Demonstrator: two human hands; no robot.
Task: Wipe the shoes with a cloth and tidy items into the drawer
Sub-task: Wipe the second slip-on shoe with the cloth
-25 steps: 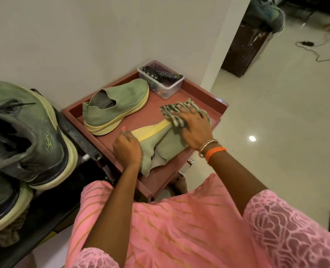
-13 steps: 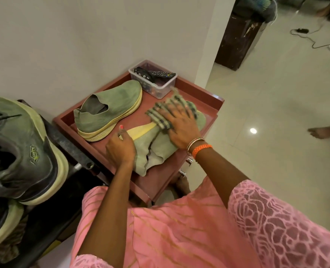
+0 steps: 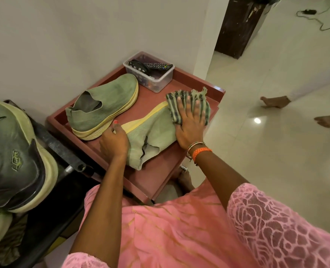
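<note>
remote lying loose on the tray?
No, the remote sits inside the clear plastic box at the tray's far corner.

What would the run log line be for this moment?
step: wiping | right hand: presses striped cloth on near shoe | left hand: steadies it

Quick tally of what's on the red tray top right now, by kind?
Green slip-on shoes: 2, one upright, one on its side under both hands
Striped cloth: 1
Clear plastic box: 1, remotes inside
Total: 4
</note>
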